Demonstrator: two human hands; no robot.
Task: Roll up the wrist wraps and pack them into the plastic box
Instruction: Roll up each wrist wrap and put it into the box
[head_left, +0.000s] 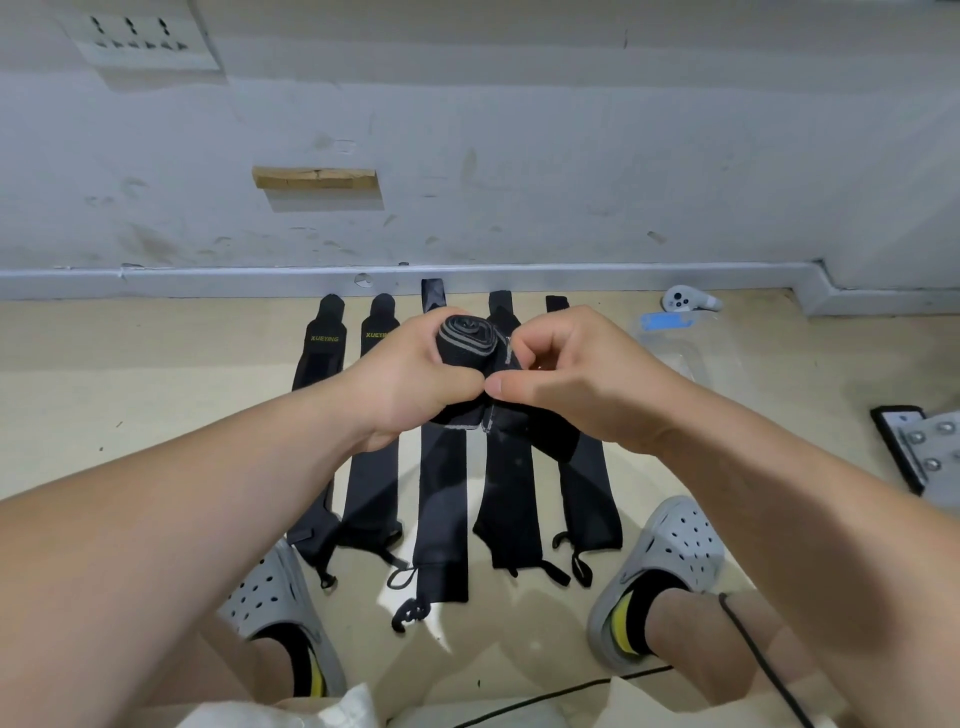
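Observation:
A black wrist wrap, rolled into a thick coil (465, 343), is held up in front of me over the floor. My left hand (410, 374) grips the coil from the left. My right hand (576, 374) pinches its loose end on the right, thumb and fingers curled. Several flat black wrist wraps (441, 499) lie side by side on the beige floor beneath my hands, loops toward me. The clear plastic box (685, 353) with a blue tag lies on the floor to the right, near the wall.
A white handheld controller (685, 300) rests by the baseboard behind the box. A metal plate with bolts (919, 447) sits at the right edge. My feet in grey clogs (670, 561) flank the wraps, and a black cable (753, 660) runs across my right leg.

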